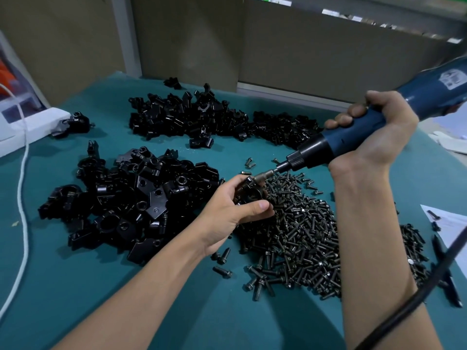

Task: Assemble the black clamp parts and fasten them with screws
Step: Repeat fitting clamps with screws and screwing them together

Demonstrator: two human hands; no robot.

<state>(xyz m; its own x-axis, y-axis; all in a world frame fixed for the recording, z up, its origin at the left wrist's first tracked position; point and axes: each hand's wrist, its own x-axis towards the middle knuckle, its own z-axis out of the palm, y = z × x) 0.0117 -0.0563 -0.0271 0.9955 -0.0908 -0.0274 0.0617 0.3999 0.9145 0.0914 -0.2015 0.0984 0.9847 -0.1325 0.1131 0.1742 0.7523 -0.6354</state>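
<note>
My left hand (233, 207) grips a black clamp assembly (251, 192) above the edge of the screw pile. My right hand (376, 132) holds a blue electric screwdriver (353, 137) slanting down to the left. Its bit (264, 175) meets the top of the clamp. A wide heap of dark screws (303, 238) lies under and to the right of my hands. Loose black clamp parts form one pile (131, 198) at the left and another pile (202, 117) farther back.
A teal mat (75, 286) covers the table. A white cord (24, 198) runs down the left side past a white box (30, 125). One assembled clamp (75, 123) lies by that box. Paper (449, 223) and the screwdriver's black cable (429, 281) sit at the right.
</note>
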